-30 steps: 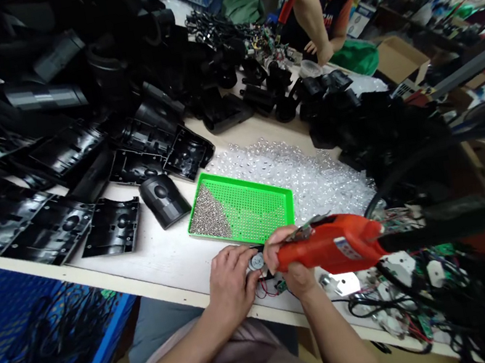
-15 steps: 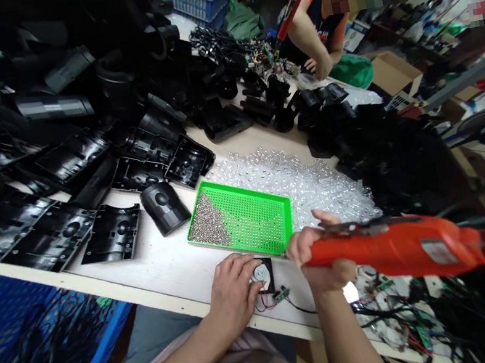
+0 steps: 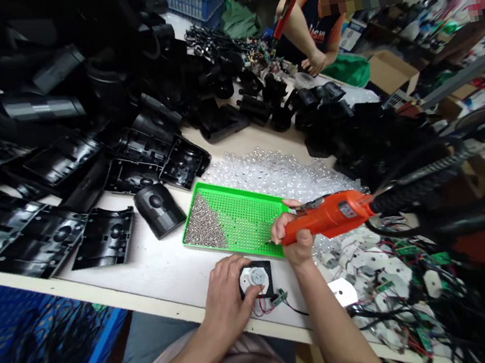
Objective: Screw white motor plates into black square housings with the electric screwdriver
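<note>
My left hand [image 3: 227, 293] rests on the bench, thumb and fingers closed around a white part with a round raised disc [image 3: 258, 276]. That part sits on a black square plate [image 3: 266, 267]. Thin red and dark wires run from it to a small green circuit board [image 3: 280, 297]. In my right hand [image 3: 296, 242] is an orange electric screwdriver [image 3: 335, 211], held nearly level with its nose pointing left. The nose is over the near right corner of a green perforated tray [image 3: 231, 250]. Small silver screws [image 3: 203, 226] are heaped at the tray's left end.
Clear plastic pieces [image 3: 263, 168] lie behind the tray. Black housing shells [image 3: 104, 237] cover the left side. White plates with wired boards [image 3: 381, 263] are piled at right. A coiled cable [image 3: 437, 166] trails from the screwdriver. Another person [image 3: 300, 27] works across the bench.
My right hand has brought the screwdriver left and slightly away from me, to the tray's corner. My left hand stays at the white part, more of which now shows.
</note>
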`<action>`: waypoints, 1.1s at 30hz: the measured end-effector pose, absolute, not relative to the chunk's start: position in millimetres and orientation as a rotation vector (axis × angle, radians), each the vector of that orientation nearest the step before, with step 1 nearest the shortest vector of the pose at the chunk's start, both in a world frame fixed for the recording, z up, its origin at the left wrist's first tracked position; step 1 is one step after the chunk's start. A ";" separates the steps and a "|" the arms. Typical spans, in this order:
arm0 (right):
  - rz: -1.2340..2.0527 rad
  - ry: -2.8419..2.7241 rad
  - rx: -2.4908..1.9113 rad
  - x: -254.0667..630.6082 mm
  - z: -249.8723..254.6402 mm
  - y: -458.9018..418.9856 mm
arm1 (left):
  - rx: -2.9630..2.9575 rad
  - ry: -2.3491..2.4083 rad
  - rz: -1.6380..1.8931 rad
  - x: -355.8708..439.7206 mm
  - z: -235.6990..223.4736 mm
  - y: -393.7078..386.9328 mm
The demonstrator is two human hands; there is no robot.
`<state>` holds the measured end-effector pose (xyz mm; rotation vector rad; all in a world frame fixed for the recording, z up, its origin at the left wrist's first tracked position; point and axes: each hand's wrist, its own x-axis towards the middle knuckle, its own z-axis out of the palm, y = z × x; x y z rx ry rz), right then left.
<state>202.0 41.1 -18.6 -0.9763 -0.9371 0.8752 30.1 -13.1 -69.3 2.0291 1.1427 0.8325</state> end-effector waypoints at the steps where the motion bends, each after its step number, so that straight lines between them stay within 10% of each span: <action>1: 0.874 -0.952 -0.986 201.5 -18.6 41.2 | 2.024 1.140 0.831 30.2 -68.9 -12.8; 33: 1.018 -0.970 -0.892 142.1 14.4 4.1 | 1.917 1.121 0.800 29.5 -53.7 -9.5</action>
